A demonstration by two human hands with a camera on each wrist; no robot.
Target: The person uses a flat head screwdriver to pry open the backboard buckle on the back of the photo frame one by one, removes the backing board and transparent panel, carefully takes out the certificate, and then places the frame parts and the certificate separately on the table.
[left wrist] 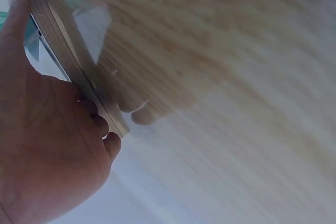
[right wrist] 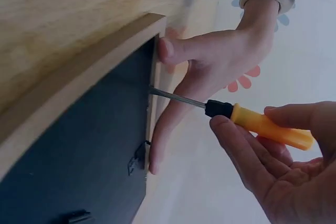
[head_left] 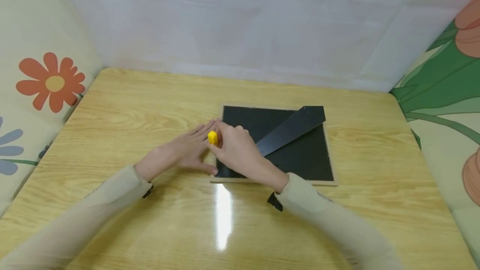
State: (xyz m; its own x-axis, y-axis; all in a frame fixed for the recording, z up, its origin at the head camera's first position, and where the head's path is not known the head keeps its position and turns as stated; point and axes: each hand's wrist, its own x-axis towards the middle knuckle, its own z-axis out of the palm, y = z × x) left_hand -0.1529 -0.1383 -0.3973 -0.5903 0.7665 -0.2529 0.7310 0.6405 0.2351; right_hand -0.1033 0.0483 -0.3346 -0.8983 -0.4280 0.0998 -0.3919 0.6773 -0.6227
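Note:
A picture frame with a thin wooden rim and black back panel [head_left: 305,159] lies face down on the table. Its black easel leg [head_left: 294,127] slants across the panel toward the far right corner. My right hand [head_left: 240,149] grips the yellow handle of a screwdriver [right wrist: 268,124] over the frame's left side. In the right wrist view the metal tip meets the inner edge of the rim, where a small dark metal tab [right wrist: 137,158] also sits. My left hand [head_left: 189,151] presses along the left rim with fingers extended, its thumb at the near left corner.
The frame rests on a light wood-grain table [head_left: 150,228]. A white cloth [head_left: 240,28] hangs behind the far edge. Flower-printed panels flank both sides, with a red flower [head_left: 54,82] at the left.

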